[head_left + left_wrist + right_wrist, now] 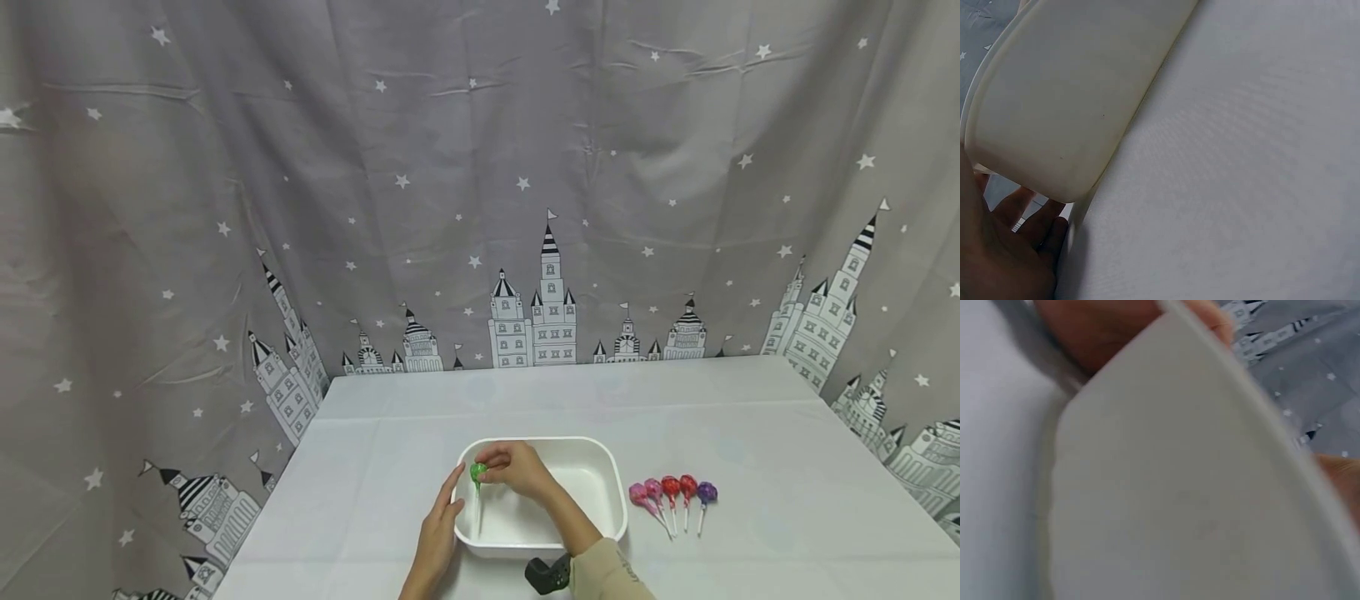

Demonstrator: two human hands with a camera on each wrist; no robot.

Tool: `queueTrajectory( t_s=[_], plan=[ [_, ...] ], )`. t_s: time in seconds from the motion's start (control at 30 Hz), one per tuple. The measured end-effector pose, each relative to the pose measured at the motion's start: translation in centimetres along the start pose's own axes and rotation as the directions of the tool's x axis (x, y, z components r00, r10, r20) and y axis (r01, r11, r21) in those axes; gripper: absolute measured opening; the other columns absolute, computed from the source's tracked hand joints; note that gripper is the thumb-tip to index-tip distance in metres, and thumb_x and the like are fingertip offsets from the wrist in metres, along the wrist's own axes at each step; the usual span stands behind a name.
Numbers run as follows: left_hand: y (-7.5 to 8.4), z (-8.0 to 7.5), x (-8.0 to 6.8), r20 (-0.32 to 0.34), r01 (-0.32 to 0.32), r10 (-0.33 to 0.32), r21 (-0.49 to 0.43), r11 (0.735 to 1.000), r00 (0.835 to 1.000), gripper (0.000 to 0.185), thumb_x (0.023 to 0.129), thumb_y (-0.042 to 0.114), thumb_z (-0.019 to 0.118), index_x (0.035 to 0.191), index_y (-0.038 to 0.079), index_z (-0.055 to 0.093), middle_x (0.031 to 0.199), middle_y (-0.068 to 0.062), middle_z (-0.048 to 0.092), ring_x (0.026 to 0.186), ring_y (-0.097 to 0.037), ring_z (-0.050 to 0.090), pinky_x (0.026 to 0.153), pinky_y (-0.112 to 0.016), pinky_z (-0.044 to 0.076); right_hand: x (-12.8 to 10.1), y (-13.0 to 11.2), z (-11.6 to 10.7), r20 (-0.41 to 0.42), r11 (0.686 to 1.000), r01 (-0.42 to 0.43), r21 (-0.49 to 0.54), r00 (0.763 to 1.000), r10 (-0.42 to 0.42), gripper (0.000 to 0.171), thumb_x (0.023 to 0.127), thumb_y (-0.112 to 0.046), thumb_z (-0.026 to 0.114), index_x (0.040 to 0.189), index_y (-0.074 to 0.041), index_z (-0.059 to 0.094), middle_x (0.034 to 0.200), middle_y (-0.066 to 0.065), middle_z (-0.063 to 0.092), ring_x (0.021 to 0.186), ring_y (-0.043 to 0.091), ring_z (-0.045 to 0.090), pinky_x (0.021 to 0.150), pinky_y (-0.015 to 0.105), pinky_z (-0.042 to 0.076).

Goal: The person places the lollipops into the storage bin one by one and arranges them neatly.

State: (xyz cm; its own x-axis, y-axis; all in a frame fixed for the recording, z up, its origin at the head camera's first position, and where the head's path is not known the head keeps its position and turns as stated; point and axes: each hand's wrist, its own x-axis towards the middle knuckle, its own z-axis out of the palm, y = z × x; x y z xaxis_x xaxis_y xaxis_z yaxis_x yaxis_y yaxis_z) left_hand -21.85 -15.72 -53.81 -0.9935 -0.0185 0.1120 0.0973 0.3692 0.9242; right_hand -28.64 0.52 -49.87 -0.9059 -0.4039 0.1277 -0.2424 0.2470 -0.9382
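Observation:
A green-wrapped lollipop (477, 472) stands at the left end of a white plastic tray (551, 547), its pale stick pointing toward the tray's near side. My right hand (519, 470) reaches over the tray and pinches the lollipop by its wrapped head. At the tray's left end, my left hand (438, 532) holds the rim, thumb over the edge and fingers along the outer wall. The left wrist view shows those fingers (1040, 224) against the end wall near the table. Mostly the tray's outer wall (1166, 462) fills the right wrist view.
Right of the tray, several lollipops lie in a row: pink (638, 494), red (671, 488) and purple (707, 493), sticks toward me. A white cloth (757, 450) covers the table. Behind it hangs a grey curtain (465, 225) printed with castles and stars.

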Motion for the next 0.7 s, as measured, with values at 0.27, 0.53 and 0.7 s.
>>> queueTrajectory(
  t_s=[0.27, 0.53, 0.7],
  plan=[
    [-0.14, 0.16, 0.11, -0.003, 0.01, -0.01, -0.012, 1.0, 1.0, 0.047, 0.097, 0.011, 0.034, 0.142, 0.024, 0.037, 0.148, -0.011, 0.029, 0.134, -0.035, 0.025, 0.108, -0.054, 0.019, 0.23, 0.68, 0.54, 0.01, 1.0, 0.018, -0.006, 1.0, -0.018, 0.022, 0.074, -0.002, 0.074, 0.095, 0.0, 0.067, 0.085, 0.007, 0.069, 0.079, 0.014, 0.065, 0.065, 0.019, 0.052],
    [-0.2, 0.1, 0.11, 0.006, 0.023, -0.023, -0.009, 1.0, 1.0, 0.046, 0.097, 0.013, 0.033, 0.142, 0.023, 0.036, 0.148, -0.012, 0.028, 0.134, -0.036, 0.024, 0.108, -0.055, 0.019, 0.3, 0.67, 0.7, 0.032, 1.0, -0.02, -0.009, 0.999, 0.021, 0.024, 0.073, 0.002, 0.073, 0.096, 0.002, 0.066, 0.084, 0.009, 0.069, 0.076, 0.014, 0.065, 0.061, 0.019, 0.052],
    [-0.1, 0.08, 0.1, 0.007, 0.011, -0.011, -0.011, 1.0, 1.0, 0.045, 0.098, 0.014, 0.033, 0.142, 0.021, 0.036, 0.148, -0.012, 0.028, 0.134, -0.035, 0.024, 0.108, -0.054, 0.019, 0.4, 0.9, 0.82, 0.023, 0.999, -0.041, -0.026, 0.999, 0.042, 0.023, 0.073, 0.004, 0.072, 0.095, 0.002, 0.066, 0.081, 0.008, 0.068, 0.072, 0.012, 0.063, 0.06, 0.019, 0.053]
  ],
)
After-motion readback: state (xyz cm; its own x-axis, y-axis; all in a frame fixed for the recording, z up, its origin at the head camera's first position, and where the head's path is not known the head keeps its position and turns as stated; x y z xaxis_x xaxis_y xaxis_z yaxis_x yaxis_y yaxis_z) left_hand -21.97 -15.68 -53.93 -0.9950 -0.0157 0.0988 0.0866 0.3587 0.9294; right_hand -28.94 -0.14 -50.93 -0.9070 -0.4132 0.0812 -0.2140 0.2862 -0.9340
